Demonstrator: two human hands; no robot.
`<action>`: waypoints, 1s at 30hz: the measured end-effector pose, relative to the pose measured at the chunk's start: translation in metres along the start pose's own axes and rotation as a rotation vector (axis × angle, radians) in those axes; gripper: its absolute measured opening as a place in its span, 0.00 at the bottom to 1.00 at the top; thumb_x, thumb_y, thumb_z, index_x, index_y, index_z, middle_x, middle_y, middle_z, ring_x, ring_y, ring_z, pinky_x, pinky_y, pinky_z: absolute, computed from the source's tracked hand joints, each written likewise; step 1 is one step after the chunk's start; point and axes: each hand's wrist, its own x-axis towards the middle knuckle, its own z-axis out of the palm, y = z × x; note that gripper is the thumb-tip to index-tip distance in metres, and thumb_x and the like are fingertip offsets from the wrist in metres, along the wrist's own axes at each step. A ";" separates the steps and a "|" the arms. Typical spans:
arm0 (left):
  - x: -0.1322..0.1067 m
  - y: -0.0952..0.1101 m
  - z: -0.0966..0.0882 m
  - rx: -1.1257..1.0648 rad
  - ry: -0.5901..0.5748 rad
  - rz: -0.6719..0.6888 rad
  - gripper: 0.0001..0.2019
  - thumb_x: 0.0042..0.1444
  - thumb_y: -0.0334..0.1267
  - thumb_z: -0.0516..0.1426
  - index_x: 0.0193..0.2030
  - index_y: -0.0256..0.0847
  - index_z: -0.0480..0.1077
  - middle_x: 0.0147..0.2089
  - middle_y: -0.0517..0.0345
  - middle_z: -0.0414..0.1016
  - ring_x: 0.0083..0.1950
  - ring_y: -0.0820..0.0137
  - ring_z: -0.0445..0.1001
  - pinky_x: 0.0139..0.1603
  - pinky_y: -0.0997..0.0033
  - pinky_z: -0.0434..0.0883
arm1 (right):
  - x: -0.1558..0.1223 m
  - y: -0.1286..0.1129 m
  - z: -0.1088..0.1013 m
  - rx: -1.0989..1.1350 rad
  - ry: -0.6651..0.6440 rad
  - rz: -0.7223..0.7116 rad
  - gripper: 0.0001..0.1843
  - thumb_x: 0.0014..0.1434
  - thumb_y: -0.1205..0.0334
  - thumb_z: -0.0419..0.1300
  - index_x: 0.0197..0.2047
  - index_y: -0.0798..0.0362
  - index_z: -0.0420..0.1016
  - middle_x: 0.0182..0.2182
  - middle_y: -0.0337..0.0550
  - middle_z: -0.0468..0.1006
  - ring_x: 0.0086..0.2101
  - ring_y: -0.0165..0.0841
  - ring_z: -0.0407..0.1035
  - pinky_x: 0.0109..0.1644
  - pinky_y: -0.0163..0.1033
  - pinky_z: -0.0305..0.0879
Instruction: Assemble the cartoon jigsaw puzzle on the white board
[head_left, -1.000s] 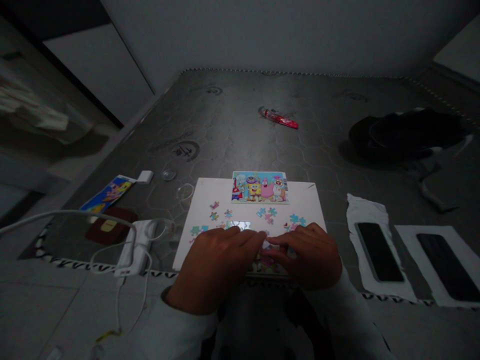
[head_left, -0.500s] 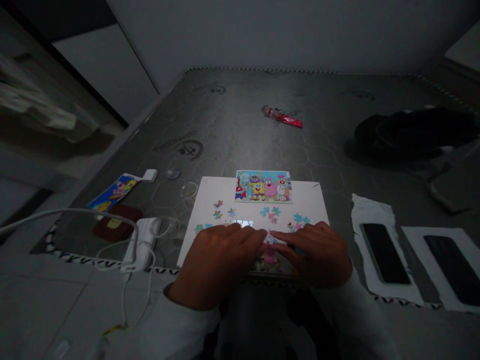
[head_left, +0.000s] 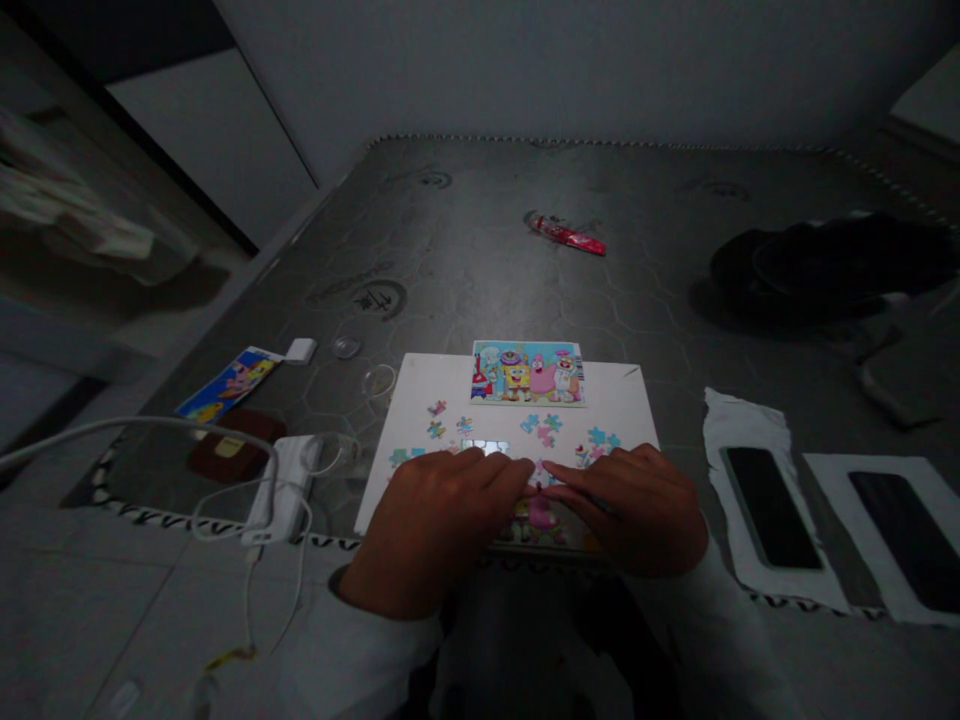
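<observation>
A white board (head_left: pixel 420 385) lies on the dark table near its front edge. On it sit a small cartoon reference picture (head_left: pixel 528 372), several loose jigsaw pieces (head_left: pixel 541 424) and a partly built jigsaw (head_left: pixel 538 515) under my hands. My left hand (head_left: pixel 427 520) and my right hand (head_left: pixel 637 505) rest side by side on the jigsaw, fingertips meeting over a small piece (head_left: pixel 537 478). The fingers of both hands lie pressed together on it. Most of the jigsaw is hidden by my hands.
Two dark phones (head_left: pixel 769 505) (head_left: pixel 900 525) lie on white paper to the right. A power strip with white cables (head_left: pixel 281 485), a dark red case (head_left: pixel 225 452) and a cartoon card (head_left: pixel 225 382) lie left. A red wrapper (head_left: pixel 566 236) and a dark cloth heap (head_left: pixel 825 265) sit further back.
Both hands stay on the jigsaw; the fingertips have shifted slightly around the small piece. The view has drifted a little.
</observation>
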 end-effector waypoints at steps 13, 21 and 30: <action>0.000 0.001 0.002 0.029 0.041 0.006 0.10 0.53 0.30 0.65 0.42 0.42 0.77 0.34 0.64 0.81 0.27 0.68 0.77 0.23 0.67 0.66 | 0.001 0.000 0.001 -0.022 0.034 -0.006 0.16 0.70 0.52 0.55 0.40 0.47 0.83 0.21 0.32 0.73 0.24 0.27 0.67 0.34 0.38 0.51; -0.002 0.000 0.005 0.004 0.048 -0.013 0.12 0.50 0.33 0.68 0.42 0.42 0.76 0.33 0.64 0.80 0.27 0.67 0.77 0.22 0.66 0.66 | 0.001 0.000 0.000 -0.027 0.026 -0.021 0.15 0.70 0.54 0.55 0.42 0.47 0.82 0.21 0.32 0.73 0.24 0.28 0.67 0.34 0.38 0.50; -0.002 0.000 0.006 -0.008 0.067 -0.006 0.11 0.51 0.32 0.68 0.42 0.41 0.76 0.32 0.65 0.79 0.27 0.67 0.77 0.22 0.66 0.67 | 0.000 -0.001 0.003 -0.025 0.021 -0.018 0.15 0.70 0.54 0.54 0.43 0.47 0.82 0.21 0.31 0.72 0.24 0.27 0.66 0.34 0.39 0.50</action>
